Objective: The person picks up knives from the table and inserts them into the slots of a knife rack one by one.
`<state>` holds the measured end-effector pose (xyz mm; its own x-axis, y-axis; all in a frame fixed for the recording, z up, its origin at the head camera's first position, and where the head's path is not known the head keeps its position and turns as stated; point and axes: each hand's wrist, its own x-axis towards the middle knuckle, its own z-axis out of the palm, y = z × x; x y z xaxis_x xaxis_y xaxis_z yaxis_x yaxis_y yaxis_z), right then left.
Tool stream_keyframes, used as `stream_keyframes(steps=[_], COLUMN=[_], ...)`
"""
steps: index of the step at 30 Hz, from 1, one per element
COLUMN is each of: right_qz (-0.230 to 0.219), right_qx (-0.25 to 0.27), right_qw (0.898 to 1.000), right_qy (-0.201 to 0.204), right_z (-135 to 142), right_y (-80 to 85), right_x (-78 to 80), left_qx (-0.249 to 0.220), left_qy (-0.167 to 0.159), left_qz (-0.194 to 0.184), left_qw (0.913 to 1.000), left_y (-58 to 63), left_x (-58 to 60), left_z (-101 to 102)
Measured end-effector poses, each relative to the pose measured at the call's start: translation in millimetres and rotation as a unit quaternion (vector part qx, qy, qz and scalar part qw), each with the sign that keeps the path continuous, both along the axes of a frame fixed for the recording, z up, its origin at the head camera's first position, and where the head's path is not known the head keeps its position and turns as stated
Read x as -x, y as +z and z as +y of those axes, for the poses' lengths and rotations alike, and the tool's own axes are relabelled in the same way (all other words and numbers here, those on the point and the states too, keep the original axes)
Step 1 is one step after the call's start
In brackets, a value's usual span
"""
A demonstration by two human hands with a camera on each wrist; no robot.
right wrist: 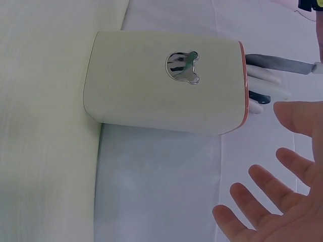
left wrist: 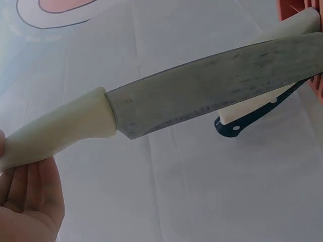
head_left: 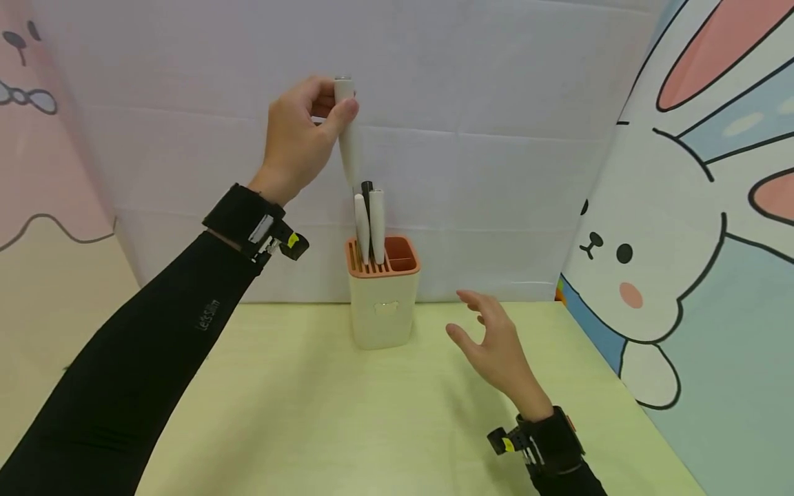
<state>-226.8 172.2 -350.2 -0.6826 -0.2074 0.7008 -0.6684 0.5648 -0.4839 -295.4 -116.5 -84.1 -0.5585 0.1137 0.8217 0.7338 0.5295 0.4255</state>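
Observation:
In the head view my left hand [head_left: 304, 134] pinches the cream handle of a kitchen knife [head_left: 347, 141] above a cream knife block [head_left: 384, 313] with an orange slotted top. The left wrist view shows the knife's broad, spotted blade [left wrist: 202, 78], its tip end overlapping the orange slots. Other handles stand in the block: a white handle [head_left: 377, 227], a slimmer white one [head_left: 361, 224] and a black one [left wrist: 229, 132]. My right hand [head_left: 496, 344] hovers to the right of the block, fingers spread and holding nothing. A shiny bear-shaped badge [right wrist: 182, 67] marks the block's front.
The block stands near the back edge of a pale yellow-green table [head_left: 322, 413]. Behind it hangs a white cloth [head_left: 465, 172]. A cartoon rabbit panel [head_left: 670, 275] rises on the right, and a pink and cream panel [head_left: 56, 172] on the left.

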Motion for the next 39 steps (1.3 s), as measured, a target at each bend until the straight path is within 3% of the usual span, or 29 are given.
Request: stream_keyframes(steps=[21, 39], right_qz=[-0.006, -0.007], right_qx=[-0.005, -0.003], right_qw=[1.000, 1.000], right_qy=[0.003, 0.007], right_z=[-3.2, -4.9], right_y=[1.1, 1.0], right_x=[-2.9, -4.5], left_qx=[0.029, 0.050], left_qy=[0.036, 0.041], left_qz=[-0.035, -0.061], left_qw=[0.9983, 0.9960], left_y=[-50.9, -89.7], left_x=[40.3, 52.7], left_z=[-13.6, -21.1])
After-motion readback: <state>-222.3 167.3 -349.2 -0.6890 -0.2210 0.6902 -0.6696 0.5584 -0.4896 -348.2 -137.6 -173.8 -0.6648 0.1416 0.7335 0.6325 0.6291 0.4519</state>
